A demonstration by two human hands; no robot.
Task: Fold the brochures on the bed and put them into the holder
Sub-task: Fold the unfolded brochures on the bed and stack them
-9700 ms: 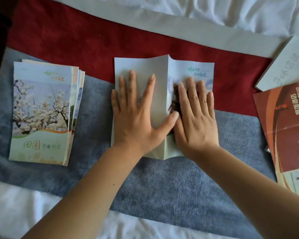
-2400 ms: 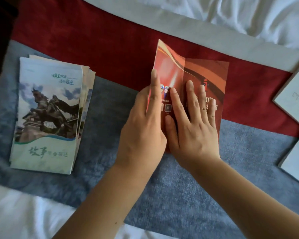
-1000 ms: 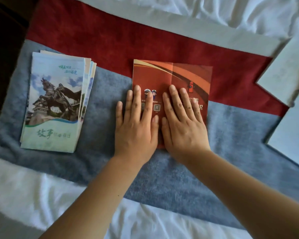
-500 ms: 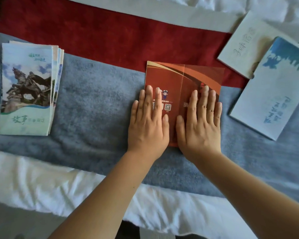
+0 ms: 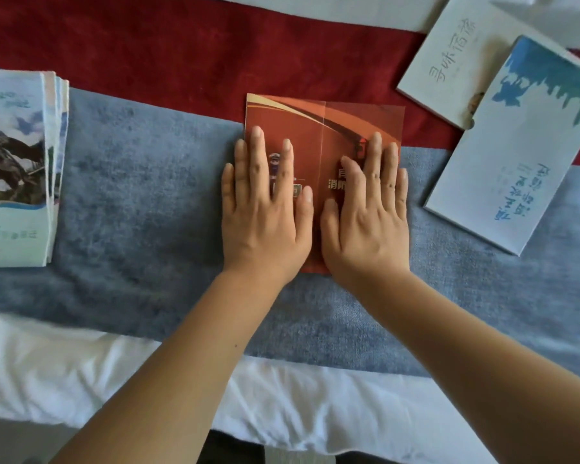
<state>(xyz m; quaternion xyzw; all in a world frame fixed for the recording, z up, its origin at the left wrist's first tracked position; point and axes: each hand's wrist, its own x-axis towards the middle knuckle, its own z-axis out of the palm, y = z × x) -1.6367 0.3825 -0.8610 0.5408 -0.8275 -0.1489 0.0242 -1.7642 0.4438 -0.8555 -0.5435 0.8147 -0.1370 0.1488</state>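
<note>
Lying under both hands: red brochure

place: bedroom | evidence: white bedding, red-and-grey bed runner, travel brochures

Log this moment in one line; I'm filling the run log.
step: pressing fold | hands: left, right flat on red brochure | holder: unseen
</note>
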